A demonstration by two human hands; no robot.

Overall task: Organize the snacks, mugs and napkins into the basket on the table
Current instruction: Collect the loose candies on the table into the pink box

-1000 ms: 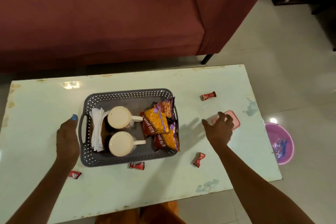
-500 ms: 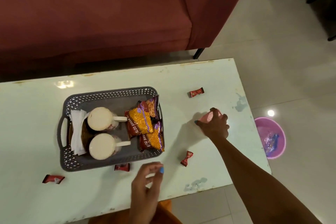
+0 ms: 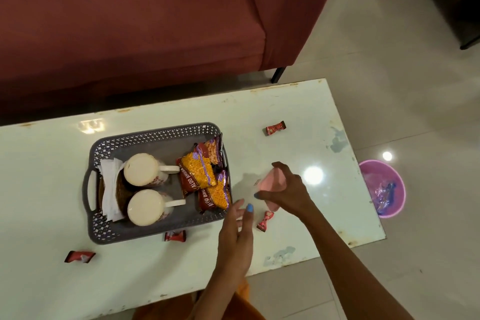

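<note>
Both hands nearer now: right hand (image 3: 287, 191) gripping lifted pink packet (image 3: 271, 182), left hand (image 3: 237, 226) open, empty.

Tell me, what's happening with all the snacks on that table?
A person is tidying snacks into the grey basket. Two mugs, napkins and snack packets sit inside. The right hand holds a pink packet above the table; the left hand is open nearby. Four red candies lie outside.

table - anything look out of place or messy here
Yes. Four small red candies lie loose on the table outside the basket: one far, one near the hands, one by the basket's front edge, one front left. The tabletop's paint looks chipped.
</note>
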